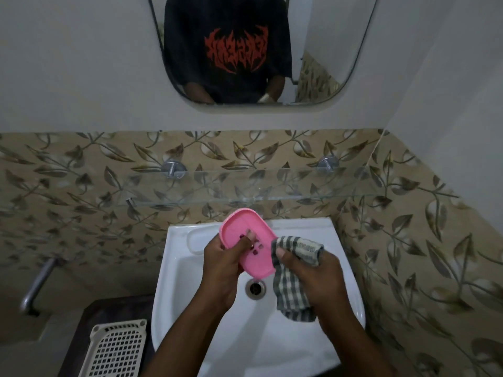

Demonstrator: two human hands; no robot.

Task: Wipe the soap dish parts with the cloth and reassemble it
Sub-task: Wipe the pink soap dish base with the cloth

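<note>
Centre frame: left hand [223, 268] fingers curl round edge of pink slotted tray [242, 227]; right hand [318, 278] fingers clench checked cloth [290, 291]. Risk: wiping pressure levers tray into washbasin [174, 289].

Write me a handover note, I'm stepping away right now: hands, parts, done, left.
Left hand grips the pink slotted soap dish part over the sink.
Right hand holds the checked cloth against that part's right edge.
Done: wiping under way; how much is clean cannot be told.
Left: finish wiping, reassemble; no other dish part is in view.
</note>
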